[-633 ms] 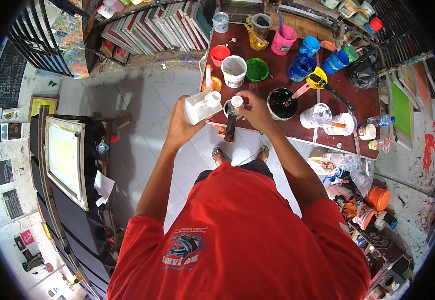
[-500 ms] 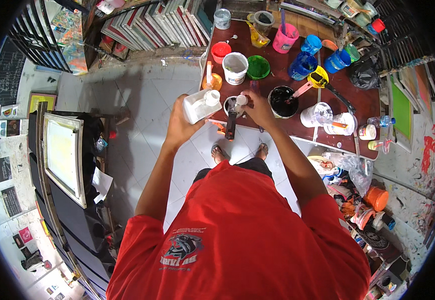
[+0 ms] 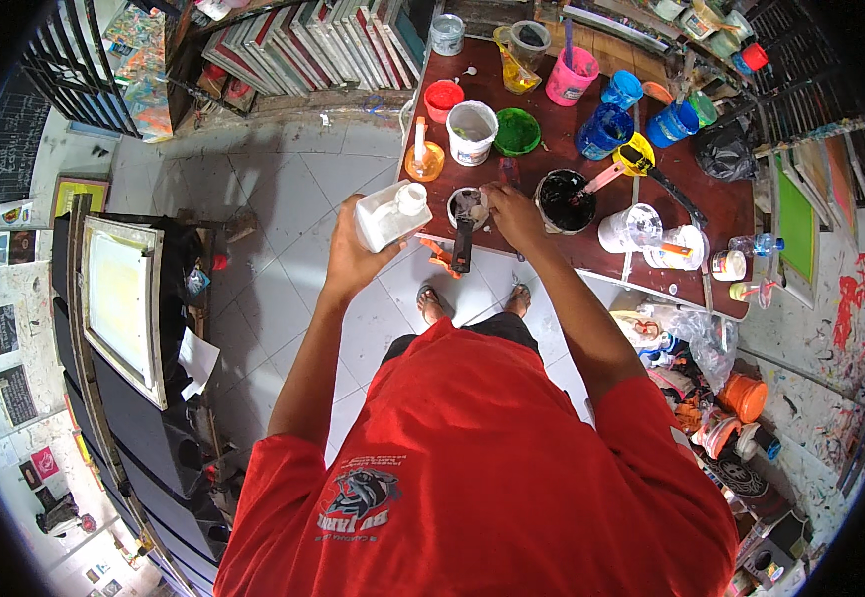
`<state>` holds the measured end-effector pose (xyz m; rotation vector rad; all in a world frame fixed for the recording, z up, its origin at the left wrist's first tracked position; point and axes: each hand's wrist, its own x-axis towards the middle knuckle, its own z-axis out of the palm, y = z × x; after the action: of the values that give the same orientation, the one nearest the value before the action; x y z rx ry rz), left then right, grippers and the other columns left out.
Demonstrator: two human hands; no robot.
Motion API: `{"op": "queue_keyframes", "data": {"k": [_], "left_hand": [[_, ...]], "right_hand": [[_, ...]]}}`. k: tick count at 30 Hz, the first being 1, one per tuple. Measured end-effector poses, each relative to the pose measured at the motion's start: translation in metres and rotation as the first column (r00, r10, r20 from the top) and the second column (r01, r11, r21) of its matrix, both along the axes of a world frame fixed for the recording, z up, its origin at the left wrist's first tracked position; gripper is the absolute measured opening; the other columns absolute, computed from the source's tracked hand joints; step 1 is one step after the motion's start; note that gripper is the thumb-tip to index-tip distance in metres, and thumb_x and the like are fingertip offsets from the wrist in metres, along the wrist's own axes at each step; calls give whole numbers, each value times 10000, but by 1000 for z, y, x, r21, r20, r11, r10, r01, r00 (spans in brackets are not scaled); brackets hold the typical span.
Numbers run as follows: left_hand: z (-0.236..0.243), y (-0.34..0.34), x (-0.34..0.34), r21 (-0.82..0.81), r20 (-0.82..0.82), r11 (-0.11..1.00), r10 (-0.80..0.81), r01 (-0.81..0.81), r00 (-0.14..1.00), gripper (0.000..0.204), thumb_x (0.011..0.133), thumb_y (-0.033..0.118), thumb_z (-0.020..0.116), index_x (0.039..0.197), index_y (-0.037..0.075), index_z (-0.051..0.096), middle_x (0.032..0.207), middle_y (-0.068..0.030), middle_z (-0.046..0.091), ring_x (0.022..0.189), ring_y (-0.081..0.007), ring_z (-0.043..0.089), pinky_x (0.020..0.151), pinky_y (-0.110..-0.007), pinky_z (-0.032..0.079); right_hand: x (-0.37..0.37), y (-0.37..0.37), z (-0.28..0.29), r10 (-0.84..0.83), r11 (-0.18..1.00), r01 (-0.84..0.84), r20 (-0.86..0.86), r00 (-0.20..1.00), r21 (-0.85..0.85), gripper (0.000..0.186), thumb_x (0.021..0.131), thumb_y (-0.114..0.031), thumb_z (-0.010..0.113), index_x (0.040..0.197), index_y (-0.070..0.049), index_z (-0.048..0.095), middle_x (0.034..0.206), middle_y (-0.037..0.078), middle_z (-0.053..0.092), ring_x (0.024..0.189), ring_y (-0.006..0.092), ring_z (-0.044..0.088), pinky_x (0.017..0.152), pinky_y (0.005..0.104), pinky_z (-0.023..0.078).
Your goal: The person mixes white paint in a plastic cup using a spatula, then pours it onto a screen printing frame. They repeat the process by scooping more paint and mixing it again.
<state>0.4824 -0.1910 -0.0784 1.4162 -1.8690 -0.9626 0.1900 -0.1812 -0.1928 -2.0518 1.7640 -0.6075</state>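
Note:
My left hand is wrapped round a white plastic bottle, which leans toward the table with its neck uncovered. My right hand is closed, fingertips at the rim of a small pot by the table's near edge. The small white bottle cap in those fingers is tipped over the pot and partly hidden. A dark-handled tool stands in the pot, its handle sticking out toward me. Beside my right hand is a tub of black paint.
The dark red table holds a white tub, a green tub, an orange pot, blue tubs and white tubs. A framed screen stands at the left. Stacked frames line the back wall.
The cap in my right hand has gone from upright above the pot to tipped down over it. The bottle in my left hand has shifted slightly left.

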Motion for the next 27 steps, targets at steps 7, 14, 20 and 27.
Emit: {"op": "queue_keyframes", "data": {"k": [7,14,20,27], "left_hand": [[-6,2,-1,11,-26,1000,27,-27,999,795,617,87,884,1247,30,402,1164,-157,575,1093,-269,587,935,-376,483],[-13,4,-2,62,-129,998,38,-30,991,815,621,37,869,1274,12,380,1168,-129,561,1115,-212,569,963,-351,474],[-16,5,-4,56,-115,997,54,-48,992,823,626,36,862,1289,10,374,1186,-124,551,1135,-220,558,982,-352,460],[-22,3,-4,74,-181,997,49,-36,982,824,638,28,854,1298,5,360,1215,-130,530,1147,-224,546,992,-362,453]], "right_hand": [[5,-1,10,-12,1000,14,106,994,-12,392,877,-70,562,1269,-89,555,1251,103,596,1099,299,607,901,413,509],[10,0,25,-204,977,120,599,774,177,404,886,-28,616,1280,-29,524,1205,159,626,1090,239,629,918,331,494],[14,1,28,-232,971,57,860,455,232,404,904,-17,607,1288,24,487,1182,114,626,1082,176,611,926,299,486],[8,1,23,-189,982,130,683,706,136,376,885,-43,624,1255,-53,557,1170,138,643,1059,227,635,921,319,489]]}}
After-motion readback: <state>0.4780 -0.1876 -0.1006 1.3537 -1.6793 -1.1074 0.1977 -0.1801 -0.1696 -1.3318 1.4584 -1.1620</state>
